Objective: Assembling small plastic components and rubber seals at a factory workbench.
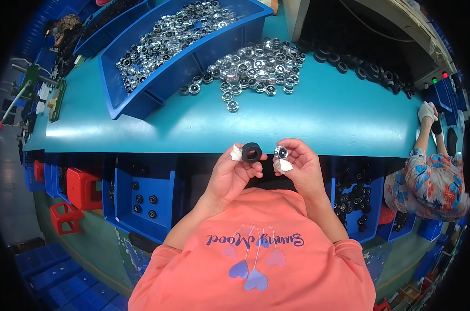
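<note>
My left hand [228,175] is closed on a small black rubber tyre [246,149], held up near the front edge of the table with its hole facing me. A short way to the right, my right hand [303,168] pinches a shiny chrome wheel hub [281,152] with a dark centre. The two pieces are apart. White wrapping shows at fingers of both hands. Beyond them, a pile of similar chrome hubs [261,65] lies loose on the teal table [224,132]. More black tyres [359,67] are heaped at the far right.
A long blue bin [165,85] full of hubs stands at the back left. Below the table edge, a left blue bin [154,189] and a right one [359,210] hold black wheels. Red stools [84,189] stand left; a co-worker [426,181] is at right, beside a machine [297,20].
</note>
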Motion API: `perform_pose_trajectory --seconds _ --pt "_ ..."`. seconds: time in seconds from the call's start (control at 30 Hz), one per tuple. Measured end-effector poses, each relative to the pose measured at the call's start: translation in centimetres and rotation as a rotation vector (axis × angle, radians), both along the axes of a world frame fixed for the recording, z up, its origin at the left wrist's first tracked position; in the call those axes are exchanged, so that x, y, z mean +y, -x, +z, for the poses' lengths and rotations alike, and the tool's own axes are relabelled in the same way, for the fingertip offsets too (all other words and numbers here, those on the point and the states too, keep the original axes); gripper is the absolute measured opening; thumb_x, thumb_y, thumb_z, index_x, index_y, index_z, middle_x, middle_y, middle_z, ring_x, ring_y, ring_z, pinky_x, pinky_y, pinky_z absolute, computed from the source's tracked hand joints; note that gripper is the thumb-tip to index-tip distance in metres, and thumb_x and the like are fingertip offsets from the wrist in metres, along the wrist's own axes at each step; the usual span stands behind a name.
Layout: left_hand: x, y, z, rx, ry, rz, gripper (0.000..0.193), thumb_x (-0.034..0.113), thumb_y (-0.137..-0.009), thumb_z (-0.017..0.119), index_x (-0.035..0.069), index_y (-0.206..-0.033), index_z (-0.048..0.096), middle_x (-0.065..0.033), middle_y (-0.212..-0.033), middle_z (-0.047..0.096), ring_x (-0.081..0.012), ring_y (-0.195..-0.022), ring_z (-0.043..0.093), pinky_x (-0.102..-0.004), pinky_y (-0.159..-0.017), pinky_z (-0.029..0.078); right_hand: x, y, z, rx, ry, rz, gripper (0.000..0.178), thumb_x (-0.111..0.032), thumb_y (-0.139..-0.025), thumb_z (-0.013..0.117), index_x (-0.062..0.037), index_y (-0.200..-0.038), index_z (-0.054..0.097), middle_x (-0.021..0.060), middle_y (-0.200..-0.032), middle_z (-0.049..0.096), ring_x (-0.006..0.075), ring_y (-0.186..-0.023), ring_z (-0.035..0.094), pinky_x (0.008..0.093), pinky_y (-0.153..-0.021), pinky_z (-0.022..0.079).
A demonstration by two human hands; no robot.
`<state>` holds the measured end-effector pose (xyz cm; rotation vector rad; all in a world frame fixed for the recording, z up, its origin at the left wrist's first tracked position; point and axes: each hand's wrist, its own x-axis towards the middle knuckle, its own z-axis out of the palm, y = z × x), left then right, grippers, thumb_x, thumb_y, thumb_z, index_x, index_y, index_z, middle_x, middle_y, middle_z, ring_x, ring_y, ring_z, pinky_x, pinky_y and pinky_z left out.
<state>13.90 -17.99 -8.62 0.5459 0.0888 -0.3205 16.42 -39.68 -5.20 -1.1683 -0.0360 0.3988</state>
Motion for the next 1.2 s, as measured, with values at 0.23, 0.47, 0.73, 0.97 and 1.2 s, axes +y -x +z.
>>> perform_pose_trajectory --seconds 0.23,0.47,0.73,0.97,1.2 --pt "-0.1 0.1 0.5 0.101 0.038 -0.026 0.051 0.045 -0.116 0.038 0.002 -0.123 0.063 -0.0231 -0.115 0.072 -0.0229 -0.089 0.071 -0.0361 -0.077 0.062 0.6 0.4 -0.7 -0.164 0.129 -0.054 0.035 0.005 -0.09 0.077 0.0008 -0.124 0.069 0.0028 -0.112 0.062 0.0107 -0.099 0.066 0.0263 -0.087 0.059" --pt "-0.5 0.1 0.7 0.089 0.037 -0.039 0.051 0.044 -0.116 0.036 0.002 -0.123 0.063 -0.022 -0.115 0.072 -0.0227 -0.087 0.07 -0.0356 -0.076 0.061 0.5 0.4 -0.7 -0.136 0.142 -0.046 0.037 0.007 -0.089 0.076 0.0007 -0.125 0.07 0.0028 -0.112 0.064 0.0102 -0.098 0.065 0.0259 -0.087 0.058" --pt "-0.9 0.2 1.3 0.019 -0.03 -0.033 0.04 0.034 -0.114 0.049 0.001 -0.136 0.055 -0.0151 -0.117 0.069 -0.0208 -0.094 0.07 -0.0378 -0.083 0.06 0.9 0.8 0.2 -0.321 0.33 -0.105 0.037 -0.002 -0.084 0.083 -0.0035 -0.12 0.073 0.0027 -0.101 0.072 0.0096 -0.086 0.067 0.027 -0.079 0.058" --pt "-1.7 0.8 2.2 -0.02 -0.209 -0.025 0.05 0.03 -0.111 0.056 -0.002 -0.149 0.05 -0.0116 -0.122 0.067 -0.0219 -0.108 0.07 -0.0401 -0.093 0.06 1.3 0.8 1.5 -0.598 0.618 -0.17 0.038 0.0 -0.075 0.082 -0.0079 -0.112 0.078 0.006 -0.104 0.07 0.0155 -0.082 0.07 0.0289 -0.071 0.059" --pt "-2.7 1.0 2.5 -0.028 -0.412 -0.003 0.043 0.026 -0.113 0.054 0.001 -0.148 0.051 -0.0097 -0.121 0.067 -0.0178 -0.105 0.068 -0.0356 -0.091 0.059 1.1 0.8 1.3 -0.803 0.77 -0.203 0.035 0.001 -0.076 0.081 -0.0075 -0.109 0.077 0.0086 -0.098 0.069 0.0237 -0.086 0.07 0.0331 -0.07 0.058"
